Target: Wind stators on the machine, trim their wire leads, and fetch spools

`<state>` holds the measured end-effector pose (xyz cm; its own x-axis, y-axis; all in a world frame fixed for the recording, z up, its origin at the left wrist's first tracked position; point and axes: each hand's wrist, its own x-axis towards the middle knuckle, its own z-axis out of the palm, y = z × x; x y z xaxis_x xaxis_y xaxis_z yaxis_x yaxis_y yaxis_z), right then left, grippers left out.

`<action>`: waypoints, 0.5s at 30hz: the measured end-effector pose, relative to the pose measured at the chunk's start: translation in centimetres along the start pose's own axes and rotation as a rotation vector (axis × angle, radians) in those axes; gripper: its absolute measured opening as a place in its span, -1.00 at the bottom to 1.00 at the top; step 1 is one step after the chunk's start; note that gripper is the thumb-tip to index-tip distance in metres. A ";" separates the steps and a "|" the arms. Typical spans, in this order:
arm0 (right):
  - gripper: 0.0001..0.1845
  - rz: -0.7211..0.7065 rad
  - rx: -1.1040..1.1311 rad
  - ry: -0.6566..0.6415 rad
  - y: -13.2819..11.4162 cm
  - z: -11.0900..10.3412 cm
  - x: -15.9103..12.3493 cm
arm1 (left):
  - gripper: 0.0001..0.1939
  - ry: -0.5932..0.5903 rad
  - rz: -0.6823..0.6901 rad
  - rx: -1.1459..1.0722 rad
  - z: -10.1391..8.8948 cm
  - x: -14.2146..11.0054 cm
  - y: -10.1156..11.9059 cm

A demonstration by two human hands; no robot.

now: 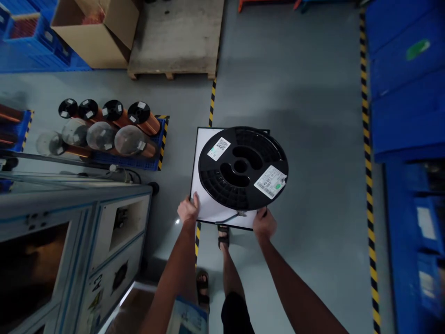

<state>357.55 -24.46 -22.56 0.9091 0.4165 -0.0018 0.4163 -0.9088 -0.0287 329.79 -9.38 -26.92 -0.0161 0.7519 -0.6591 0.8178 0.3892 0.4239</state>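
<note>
I carry a flat white board [206, 204] with a dark rim, held level in front of me above the floor. A large black plastic reel [243, 167] lies flat on it, bearing two white labels [270, 182]. My left hand [188, 208] grips the board's near left corner, thumb on top. My right hand [264, 222] is closed on the near edge at the right, close to the reel's rim. My sandalled feet [223, 235] show below the board.
A grey machine cabinet [73, 241] stands at my left. Beyond it, several copper wire spools [114, 125] lie on a blue tray. A wooden pallet [177, 37] and a cardboard box [97, 28] are farther off. Blue crates [406, 79] line the right, behind yellow-black floor tape [368, 185].
</note>
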 end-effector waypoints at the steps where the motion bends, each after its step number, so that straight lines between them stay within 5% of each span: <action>1: -0.46 -0.016 -0.005 -0.004 -2.8 0.0 1.9 | -0.40 0.005 -0.013 -0.010 -1.3 2.2 1.5; 8: -0.44 -0.159 -0.057 -0.022 -22.4 0.8 14.7 | -0.38 0.027 -0.122 -0.076 -10.0 17.5 10.4; 15: -0.45 -0.280 -0.149 -0.070 -41.1 1.8 25.0 | -0.37 0.016 -0.245 -0.132 -17.6 31.0 17.0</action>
<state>363.15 23.30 -23.24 0.7581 0.6468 -0.0837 0.6521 -0.7502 0.1090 333.00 29.90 -29.19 -0.2137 0.6347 -0.7426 0.7066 0.6254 0.3312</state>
